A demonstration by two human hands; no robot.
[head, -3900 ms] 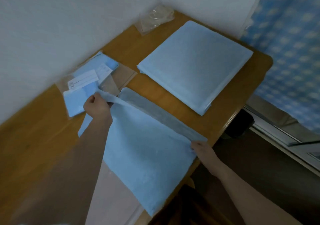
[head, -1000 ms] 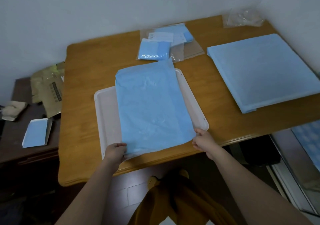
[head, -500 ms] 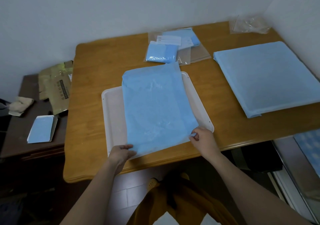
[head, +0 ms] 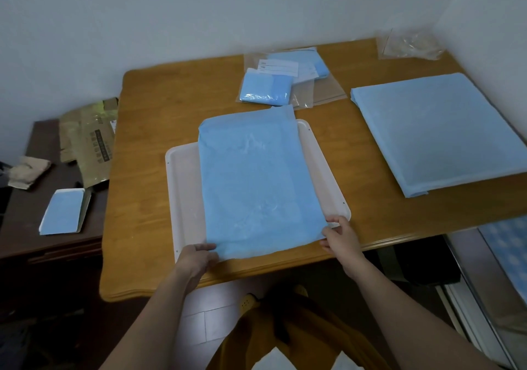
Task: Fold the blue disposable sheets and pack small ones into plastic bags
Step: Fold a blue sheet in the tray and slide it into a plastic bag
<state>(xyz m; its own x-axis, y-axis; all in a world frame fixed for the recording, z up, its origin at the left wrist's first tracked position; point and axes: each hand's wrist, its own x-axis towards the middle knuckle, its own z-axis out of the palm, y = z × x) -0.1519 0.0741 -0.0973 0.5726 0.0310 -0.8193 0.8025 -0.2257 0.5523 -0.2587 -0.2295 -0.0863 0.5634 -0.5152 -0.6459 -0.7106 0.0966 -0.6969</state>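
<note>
A folded blue disposable sheet (head: pixel 253 181) lies lengthwise over a white tray (head: pixel 182 187) at the table's near edge. My left hand (head: pixel 196 257) holds the sheet's near left corner. My right hand (head: pixel 339 235) pinches its near right corner, thumb on top. A thick stack of large blue sheets (head: pixel 436 133) lies at the right of the table. Small folded blue sheets in plastic bags (head: pixel 265 88) with white labels sit at the back, beside flat clear bags (head: pixel 319 93).
The wooden table (head: pixel 154 130) stands in a corner between two walls. A crumpled clear bag (head: pixel 407 44) lies at the back right. A dark side table on the left carries brown paper packaging (head: pixel 88 141) and a small blue packet (head: pixel 64 211).
3.9 s ago I held a wider sheet spread by its far corners. It now lies folded narrower on the tray, both hands at its near corners, barely moved in the last second.
</note>
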